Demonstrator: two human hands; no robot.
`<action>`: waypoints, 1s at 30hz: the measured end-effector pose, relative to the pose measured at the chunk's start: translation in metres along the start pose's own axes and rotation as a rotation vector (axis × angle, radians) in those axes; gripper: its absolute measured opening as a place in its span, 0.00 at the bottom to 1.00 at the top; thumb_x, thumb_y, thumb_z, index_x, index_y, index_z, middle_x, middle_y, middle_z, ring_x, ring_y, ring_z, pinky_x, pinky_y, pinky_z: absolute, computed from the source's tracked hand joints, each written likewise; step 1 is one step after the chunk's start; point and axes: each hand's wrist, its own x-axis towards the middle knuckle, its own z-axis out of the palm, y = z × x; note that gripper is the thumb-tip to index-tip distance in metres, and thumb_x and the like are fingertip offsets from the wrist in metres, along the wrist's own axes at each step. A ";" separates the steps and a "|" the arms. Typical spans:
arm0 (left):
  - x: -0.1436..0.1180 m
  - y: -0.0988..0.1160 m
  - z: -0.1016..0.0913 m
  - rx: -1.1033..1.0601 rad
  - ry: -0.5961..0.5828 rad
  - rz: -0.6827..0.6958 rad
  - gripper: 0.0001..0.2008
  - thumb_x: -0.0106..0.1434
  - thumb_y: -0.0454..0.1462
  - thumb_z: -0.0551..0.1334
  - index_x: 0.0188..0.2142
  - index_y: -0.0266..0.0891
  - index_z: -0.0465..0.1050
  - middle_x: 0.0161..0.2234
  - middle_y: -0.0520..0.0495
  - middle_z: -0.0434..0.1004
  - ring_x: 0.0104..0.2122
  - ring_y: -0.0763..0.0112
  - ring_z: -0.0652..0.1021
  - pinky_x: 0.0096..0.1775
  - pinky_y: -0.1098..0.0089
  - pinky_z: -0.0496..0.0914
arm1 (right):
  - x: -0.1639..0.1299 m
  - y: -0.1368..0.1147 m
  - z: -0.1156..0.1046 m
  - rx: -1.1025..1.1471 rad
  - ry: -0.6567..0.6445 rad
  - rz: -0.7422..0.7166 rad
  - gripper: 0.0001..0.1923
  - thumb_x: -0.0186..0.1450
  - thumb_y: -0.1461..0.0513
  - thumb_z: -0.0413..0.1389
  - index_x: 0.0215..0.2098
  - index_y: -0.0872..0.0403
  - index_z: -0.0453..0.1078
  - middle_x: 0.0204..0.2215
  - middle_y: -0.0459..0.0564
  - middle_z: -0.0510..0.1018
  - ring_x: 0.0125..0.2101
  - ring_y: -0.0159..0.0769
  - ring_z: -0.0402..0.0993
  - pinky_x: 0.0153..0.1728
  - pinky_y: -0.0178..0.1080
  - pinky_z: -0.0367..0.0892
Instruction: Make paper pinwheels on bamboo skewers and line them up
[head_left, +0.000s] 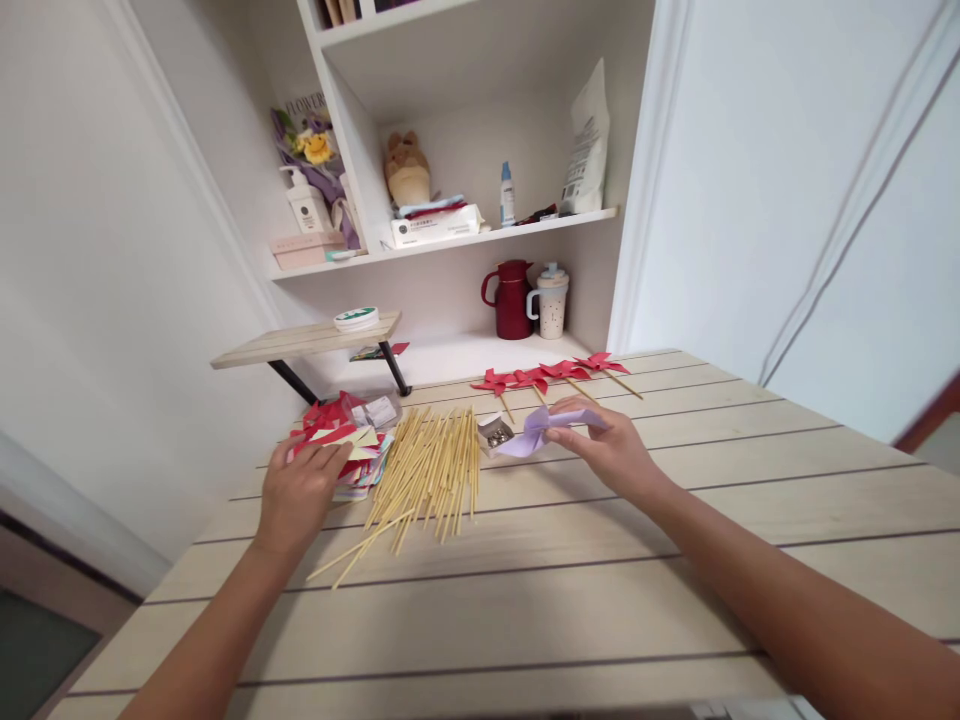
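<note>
Lilac folded paper pinwheel (pixel 534 430) hovering just over the tabletop (pixel 675 560), beside the wooden sticks (pixel 431 470). Right hand (pixel 607 445) is pinching it, fingers closed. Left hand (pixel 300 490) is resting flat, fingers spread, on the colored paper stack (pixel 352 455).

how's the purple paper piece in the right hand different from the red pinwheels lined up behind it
The purple paper piece is lilac and has no stick that I can see; the red pinwheels are red, each on a thin wooden stick. The purple one is held in the right hand; the red ones lie in a row on the table, untouched. Both are folded paper.
</note>
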 end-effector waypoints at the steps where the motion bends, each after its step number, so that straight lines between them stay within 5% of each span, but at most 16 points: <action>1: 0.000 -0.001 0.001 0.009 0.001 0.004 0.16 0.68 0.30 0.49 0.47 0.43 0.72 0.41 0.44 0.83 0.38 0.59 0.79 0.52 0.53 0.62 | 0.000 -0.001 0.000 -0.001 0.002 0.006 0.07 0.62 0.54 0.63 0.34 0.48 0.77 0.38 0.49 0.79 0.42 0.43 0.75 0.44 0.45 0.67; 7: -0.006 -0.005 0.008 -0.002 0.106 -0.077 0.15 0.68 0.31 0.52 0.50 0.44 0.71 0.38 0.48 0.83 0.38 0.62 0.79 0.48 0.58 0.65 | 0.000 -0.004 0.001 0.001 -0.003 0.004 0.08 0.62 0.54 0.63 0.34 0.49 0.76 0.38 0.50 0.79 0.42 0.43 0.75 0.44 0.44 0.68; 13: -0.002 -0.012 0.004 -0.018 0.180 -0.089 0.17 0.69 0.30 0.49 0.52 0.46 0.69 0.44 0.51 0.82 0.43 0.66 0.80 0.58 0.55 0.60 | 0.000 0.000 0.001 -0.003 0.007 0.000 0.09 0.61 0.53 0.63 0.35 0.49 0.76 0.38 0.50 0.80 0.42 0.44 0.76 0.44 0.45 0.69; 17: -0.001 -0.014 0.001 -0.008 0.024 -0.105 0.16 0.69 0.31 0.50 0.49 0.45 0.72 0.45 0.48 0.82 0.49 0.61 0.78 0.61 0.49 0.54 | 0.000 0.000 0.001 0.000 0.005 0.010 0.10 0.61 0.52 0.63 0.35 0.49 0.77 0.38 0.50 0.80 0.42 0.45 0.76 0.44 0.46 0.69; 23: -0.009 -0.010 -0.001 -0.068 -0.230 -0.158 0.15 0.65 0.31 0.52 0.39 0.45 0.77 0.39 0.46 0.84 0.41 0.58 0.79 0.59 0.46 0.54 | 0.000 -0.002 0.000 -0.003 -0.005 0.016 0.10 0.62 0.52 0.62 0.34 0.49 0.77 0.38 0.50 0.81 0.42 0.45 0.76 0.44 0.46 0.69; 30: -0.015 -0.011 -0.007 -0.071 -0.276 -0.204 0.14 0.68 0.44 0.55 0.46 0.45 0.78 0.52 0.40 0.79 0.50 0.50 0.76 0.56 0.42 0.56 | 0.001 -0.001 -0.001 0.049 -0.026 0.023 0.10 0.61 0.52 0.63 0.35 0.49 0.78 0.39 0.50 0.81 0.42 0.45 0.76 0.44 0.47 0.70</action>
